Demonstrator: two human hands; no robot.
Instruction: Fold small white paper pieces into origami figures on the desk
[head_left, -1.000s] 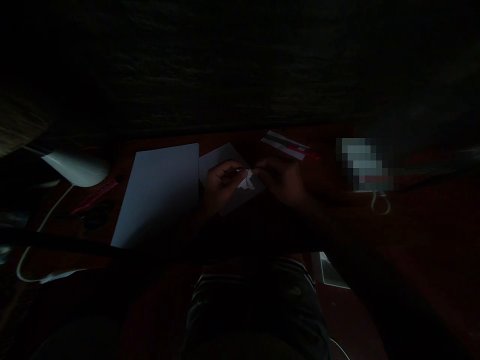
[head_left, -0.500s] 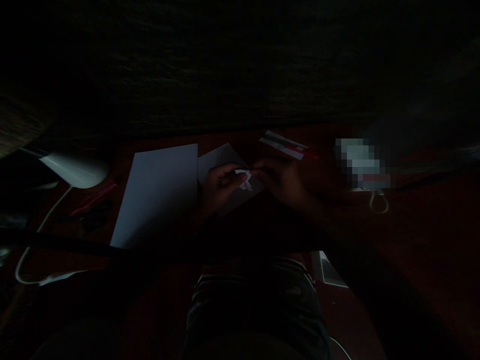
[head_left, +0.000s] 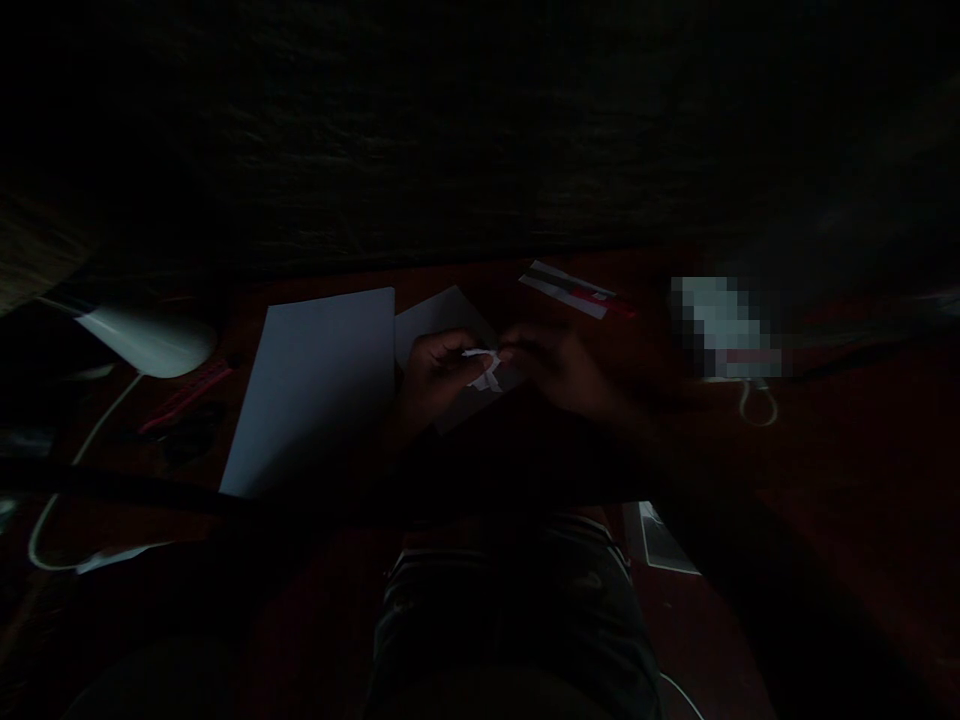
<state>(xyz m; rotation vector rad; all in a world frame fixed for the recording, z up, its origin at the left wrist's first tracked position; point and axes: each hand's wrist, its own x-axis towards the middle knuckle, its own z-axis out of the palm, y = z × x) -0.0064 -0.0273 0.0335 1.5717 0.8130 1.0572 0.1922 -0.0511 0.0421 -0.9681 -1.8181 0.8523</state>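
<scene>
The scene is very dark. A small folded piece of white paper [head_left: 491,378] is pinched between my two hands. My left hand [head_left: 439,375] is closed on its left side, with the thumb pressed against it. The fingertips of my right hand [head_left: 551,362] are closed at the paper's upper right edge. Beneath the hands a pale square sheet of paper [head_left: 450,410] lies on the dark reddish table, partly covered by them. To the left is a large stack or sheet of white paper [head_left: 322,370], its lower part in shadow.
A paper strip [head_left: 551,281] with a red cutter-like tool [head_left: 619,307] lies beyond my right hand. At the left are a white lamp-like object [head_left: 154,340], its cable [head_left: 97,430] and a pink item [head_left: 187,395]. A blurred-out pale object [head_left: 720,325] with a cord loop is at right.
The folded paper has tilted and shifted slightly down and left between my fingers. My right fingertips have dropped a little; both hands keep hold.
</scene>
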